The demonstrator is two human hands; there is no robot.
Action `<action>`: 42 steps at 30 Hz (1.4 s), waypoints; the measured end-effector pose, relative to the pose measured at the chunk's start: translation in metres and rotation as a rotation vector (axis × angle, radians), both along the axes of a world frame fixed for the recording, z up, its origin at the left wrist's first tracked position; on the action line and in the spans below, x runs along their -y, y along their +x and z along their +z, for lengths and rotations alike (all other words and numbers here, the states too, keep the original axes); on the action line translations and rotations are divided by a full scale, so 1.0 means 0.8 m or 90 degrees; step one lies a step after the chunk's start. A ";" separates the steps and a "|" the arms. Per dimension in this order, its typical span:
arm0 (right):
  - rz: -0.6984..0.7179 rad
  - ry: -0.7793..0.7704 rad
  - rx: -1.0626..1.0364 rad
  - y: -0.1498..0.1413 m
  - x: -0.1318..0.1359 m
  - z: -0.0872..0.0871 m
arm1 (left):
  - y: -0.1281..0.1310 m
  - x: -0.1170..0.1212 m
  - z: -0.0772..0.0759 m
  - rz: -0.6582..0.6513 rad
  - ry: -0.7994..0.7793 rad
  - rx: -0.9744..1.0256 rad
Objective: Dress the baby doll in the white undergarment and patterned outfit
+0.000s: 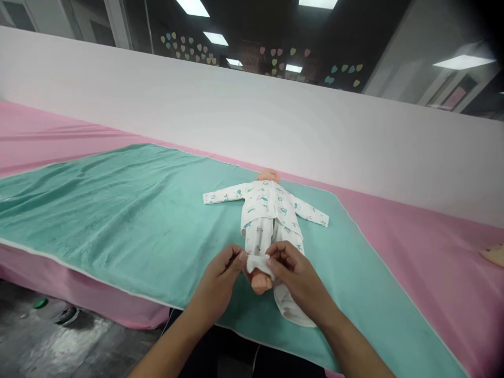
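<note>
A baby doll (269, 176) lies on its back in a white printed jacket (262, 202) with its sleeves spread out. Its matching trousers (258, 233) cover the legs. My left hand (220, 281) pinches the left side of a turned-up trouser cuff (259, 263), and my right hand (293, 273) pinches the other side. Below the cuff a bare doll foot (261, 283) sticks out. The other trouser leg (293, 307) lies flat under my right hand, and no foot shows at its end.
A green cloth (129, 210) with a white edge lies over a pink cover (397, 231). Behind it stands a white wall (220, 110) with dark glass above. At lower left, a clear bottle with a green cap (40, 303) lies on the grey floor (79, 346).
</note>
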State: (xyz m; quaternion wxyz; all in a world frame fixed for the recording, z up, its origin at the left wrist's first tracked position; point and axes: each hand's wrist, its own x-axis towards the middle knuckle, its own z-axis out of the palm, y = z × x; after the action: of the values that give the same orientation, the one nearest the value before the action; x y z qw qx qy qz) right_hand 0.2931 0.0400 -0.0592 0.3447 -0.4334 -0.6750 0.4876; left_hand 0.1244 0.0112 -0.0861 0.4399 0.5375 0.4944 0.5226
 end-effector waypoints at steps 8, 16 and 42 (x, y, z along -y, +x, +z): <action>0.044 0.271 0.230 -0.011 0.027 0.008 | 0.010 0.004 0.017 -0.067 -0.115 0.200; -0.043 0.422 0.305 -0.020 0.036 -0.004 | 0.013 0.023 0.009 -0.022 -0.036 0.057; 0.034 0.755 0.374 0.011 0.069 -0.059 | 0.010 0.061 -0.044 0.107 0.471 -0.700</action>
State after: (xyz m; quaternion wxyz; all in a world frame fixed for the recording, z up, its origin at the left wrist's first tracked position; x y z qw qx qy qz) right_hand 0.3018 -0.0153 -0.1064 0.3143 -0.2683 -0.9054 -0.0970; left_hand 0.1327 -0.0380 -0.1212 -0.1314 0.8009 0.4749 0.3401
